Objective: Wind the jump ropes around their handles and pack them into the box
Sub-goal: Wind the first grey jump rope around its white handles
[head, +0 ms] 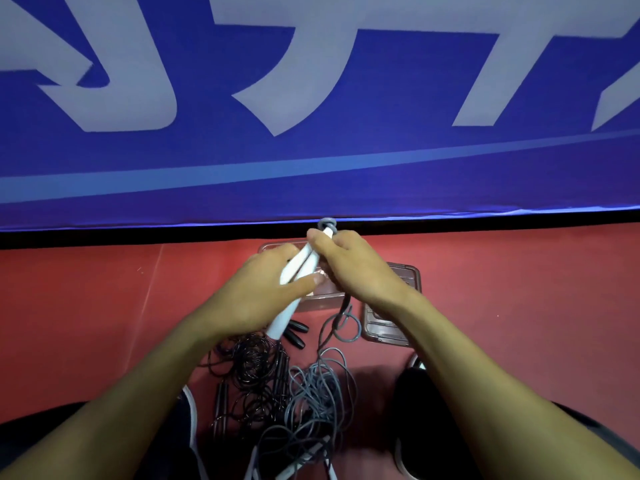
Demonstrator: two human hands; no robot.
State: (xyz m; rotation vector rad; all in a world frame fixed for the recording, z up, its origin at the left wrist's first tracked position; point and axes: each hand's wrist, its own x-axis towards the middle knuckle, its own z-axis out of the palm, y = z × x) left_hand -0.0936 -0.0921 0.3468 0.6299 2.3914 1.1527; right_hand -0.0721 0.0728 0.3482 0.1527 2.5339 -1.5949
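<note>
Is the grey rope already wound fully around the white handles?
No: most of the grey rope lies in a loose tangle on the red floor below the white handles.

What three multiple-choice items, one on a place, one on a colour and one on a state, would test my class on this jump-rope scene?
1. Where does the tangle of black rope lie?
A. inside the box
B. on the red floor, below the left hand
C. draped over the blue banner

2. What colour are the handles being held?
A. white
B. black
C. red

3. What is the left hand doing?
A. lying flat on the floor
B. hanging idle, holding nothing
C. gripping the handles

Answers: 1 B, the black coils sit on the floor beside the grey rope. 2 A, both handles between the hands are white. 3 C, its fingers and thumb curl round the handles while the right hand holds their upper end.
</note>
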